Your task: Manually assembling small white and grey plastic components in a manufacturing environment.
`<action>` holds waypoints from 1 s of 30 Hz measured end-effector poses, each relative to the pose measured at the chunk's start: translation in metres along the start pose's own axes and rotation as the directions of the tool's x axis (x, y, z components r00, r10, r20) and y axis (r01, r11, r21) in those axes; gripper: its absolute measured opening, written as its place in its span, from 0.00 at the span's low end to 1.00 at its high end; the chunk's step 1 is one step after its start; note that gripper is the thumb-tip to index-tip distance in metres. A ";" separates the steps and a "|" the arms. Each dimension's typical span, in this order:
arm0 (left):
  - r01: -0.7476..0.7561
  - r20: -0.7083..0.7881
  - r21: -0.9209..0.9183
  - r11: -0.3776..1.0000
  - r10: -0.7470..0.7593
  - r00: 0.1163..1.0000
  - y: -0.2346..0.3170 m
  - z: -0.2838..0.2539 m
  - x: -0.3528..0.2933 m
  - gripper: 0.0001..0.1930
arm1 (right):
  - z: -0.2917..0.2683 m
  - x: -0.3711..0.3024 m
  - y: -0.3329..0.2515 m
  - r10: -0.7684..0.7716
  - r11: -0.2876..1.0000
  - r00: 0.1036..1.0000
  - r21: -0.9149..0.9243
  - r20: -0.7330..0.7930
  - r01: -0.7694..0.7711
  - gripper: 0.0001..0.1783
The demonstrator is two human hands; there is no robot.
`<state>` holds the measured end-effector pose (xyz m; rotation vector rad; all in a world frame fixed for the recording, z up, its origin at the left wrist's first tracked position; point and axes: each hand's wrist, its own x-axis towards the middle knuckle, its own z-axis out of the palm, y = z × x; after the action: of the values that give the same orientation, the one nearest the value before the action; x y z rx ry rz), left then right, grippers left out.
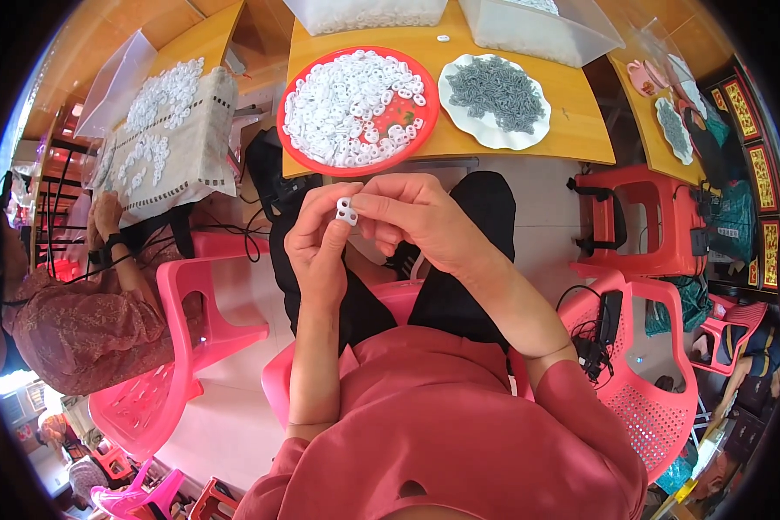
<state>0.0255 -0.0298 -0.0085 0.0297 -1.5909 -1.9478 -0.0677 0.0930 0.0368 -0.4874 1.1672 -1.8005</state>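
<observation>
Above my lap, my left hand (316,247) pinches a small white plastic piece with round holes (346,211) between thumb and fingers. My right hand (418,212) is closed at the upper right edge of the same piece, its thumb and forefinger pressed against it. Whether a smaller part sits between the right fingertips is hidden. Just beyond my hands, a round red tray (282,130) on the table bears a heap of similar white pieces (342,100). To its right, a white scalloped plate (504,142) carries many small grey parts (496,94).
Clear plastic bins (537,39) of white pieces stand at the back of the yellow table (581,121). On the left, a person (95,321) sits by a cloth-covered table (191,143) with more pieces. Pink chairs (646,381) and a red stool (633,217) flank me.
</observation>
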 end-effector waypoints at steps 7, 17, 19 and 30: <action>-0.031 -0.030 0.020 0.999 0.031 0.999 0.001 0.003 0.000 0.16 | 0.002 -0.001 0.001 -0.012 1.000 1.000 0.029 0.018 0.011 0.12; -0.016 -0.082 0.065 0.998 0.021 0.996 0.001 0.005 -0.004 0.15 | 0.006 -0.004 0.002 -0.082 0.993 0.997 -0.088 0.009 0.083 0.10; -0.001 -0.063 0.023 1.000 0.003 0.998 0.002 0.004 -0.002 0.15 | 0.003 -0.002 0.003 -0.049 0.999 0.999 0.013 -0.017 0.049 0.10; 0.014 -0.073 -0.067 0.998 -0.019 0.997 0.002 0.004 -0.002 0.14 | -0.002 -0.005 -0.004 -0.419 0.646 0.880 -0.607 0.224 0.462 0.10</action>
<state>0.0267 -0.0255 -0.0067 0.0868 -1.4828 -1.9880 -0.0683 0.0983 0.0401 -1.3349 1.7421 -1.7025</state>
